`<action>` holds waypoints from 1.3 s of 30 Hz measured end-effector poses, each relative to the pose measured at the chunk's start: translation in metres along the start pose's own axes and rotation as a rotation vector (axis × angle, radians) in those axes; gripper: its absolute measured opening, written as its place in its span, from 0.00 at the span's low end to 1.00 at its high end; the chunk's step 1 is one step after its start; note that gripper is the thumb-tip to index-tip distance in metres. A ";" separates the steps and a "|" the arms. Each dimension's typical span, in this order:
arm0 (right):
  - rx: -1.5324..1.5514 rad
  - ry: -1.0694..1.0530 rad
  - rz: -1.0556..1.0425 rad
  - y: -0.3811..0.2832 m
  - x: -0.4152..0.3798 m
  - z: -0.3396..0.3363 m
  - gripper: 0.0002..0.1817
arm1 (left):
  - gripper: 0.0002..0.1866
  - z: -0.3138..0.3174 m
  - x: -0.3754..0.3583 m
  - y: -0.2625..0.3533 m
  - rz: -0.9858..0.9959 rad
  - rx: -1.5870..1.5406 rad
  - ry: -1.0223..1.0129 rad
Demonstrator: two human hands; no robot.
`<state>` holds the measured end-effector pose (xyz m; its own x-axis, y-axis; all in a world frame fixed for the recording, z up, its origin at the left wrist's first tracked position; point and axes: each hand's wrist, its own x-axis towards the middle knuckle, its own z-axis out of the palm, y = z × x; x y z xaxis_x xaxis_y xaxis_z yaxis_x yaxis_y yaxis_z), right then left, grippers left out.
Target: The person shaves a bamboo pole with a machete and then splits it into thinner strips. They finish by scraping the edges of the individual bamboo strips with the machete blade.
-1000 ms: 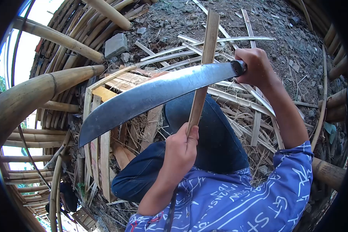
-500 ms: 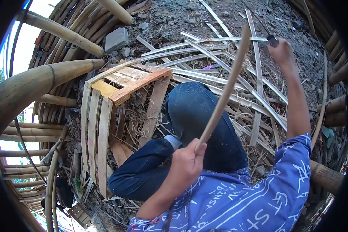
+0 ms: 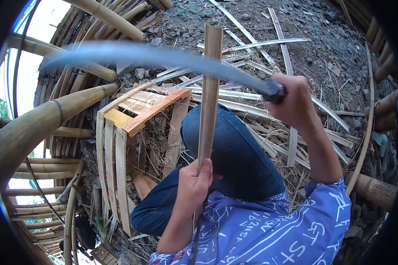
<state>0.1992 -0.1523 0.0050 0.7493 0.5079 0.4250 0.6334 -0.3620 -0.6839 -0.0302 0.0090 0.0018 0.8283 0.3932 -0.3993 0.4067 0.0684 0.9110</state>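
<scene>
1. Littered earth (image 3: 336, 48) surrounds the bent knee (image 3: 239, 150)
2. Below the knee, the left hand (image 3: 193, 183) has fingers closed round the upright bamboo slat (image 3: 208, 110)
3. Beyond the knee, rightward, the right hand (image 3: 294, 99) grips the machete (image 3: 163, 57); its fast, blurred blade could glance into knee or fingers

Clenches right hand (image 3: 292, 98) to the right of the raised knee (image 3: 239, 141), with elbow bent; grips with left hand (image 3: 194, 179) on the torso side of the knee, with thumb pointing away from the body.
</scene>
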 end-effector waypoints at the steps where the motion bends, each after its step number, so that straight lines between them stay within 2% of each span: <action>1: -0.070 -0.037 -0.057 -0.006 0.004 0.006 0.05 | 0.22 0.002 -0.001 0.000 0.012 0.049 0.013; 3: -0.137 -0.075 -0.117 -0.014 0.013 0.015 0.06 | 0.22 0.005 -0.002 -0.002 0.022 0.087 0.049; 5: -0.273 -0.150 -0.235 -0.016 0.026 0.020 0.08 | 0.21 0.004 -0.002 -0.003 0.110 0.294 0.089; 8: -0.342 -0.179 -0.220 0.008 0.045 0.031 0.07 | 0.22 0.007 -0.002 -0.002 0.162 0.372 0.109; 13: -0.328 -0.144 0.004 0.025 0.078 0.023 0.05 | 0.22 0.004 -0.003 -0.005 0.151 0.331 0.107; 17: -0.485 -0.115 -0.034 0.026 0.084 0.018 0.06 | 0.22 0.003 -0.001 -0.005 0.098 0.191 0.065; 23: -0.515 -0.129 -0.008 0.043 0.085 0.020 0.07 | 0.22 -0.006 0.002 -0.008 -0.001 -0.050 -0.082; 26: -0.423 -0.084 0.239 0.090 0.091 0.019 0.09 | 0.23 -0.010 -0.004 -0.023 -0.027 -0.100 -0.131; 27: -0.435 -0.011 0.268 0.096 0.087 0.013 0.09 | 0.23 -0.013 -0.008 -0.028 -0.042 -0.112 -0.145; 30: -0.383 0.004 0.376 0.136 0.060 0.003 0.10 | 0.22 -0.014 -0.013 -0.039 -0.031 -0.099 -0.186; 33: -0.277 0.019 0.465 0.138 0.001 0.004 0.10 | 0.23 -0.017 -0.008 -0.039 -0.052 -0.145 -0.230; 37: -0.004 0.083 0.599 0.107 -0.066 0.028 0.11 | 0.22 -0.017 -0.002 -0.032 -0.082 -0.251 -0.306; 39: 0.228 0.103 0.708 0.101 -0.084 0.051 0.12 | 0.22 -0.017 -0.002 -0.031 -0.106 -0.229 -0.309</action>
<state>0.1903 -0.1919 -0.1302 0.9841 0.1340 -0.1166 -0.0542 -0.3985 -0.9156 -0.0511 0.0220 -0.0234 0.8776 0.0805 -0.4725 0.4285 0.3102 0.8486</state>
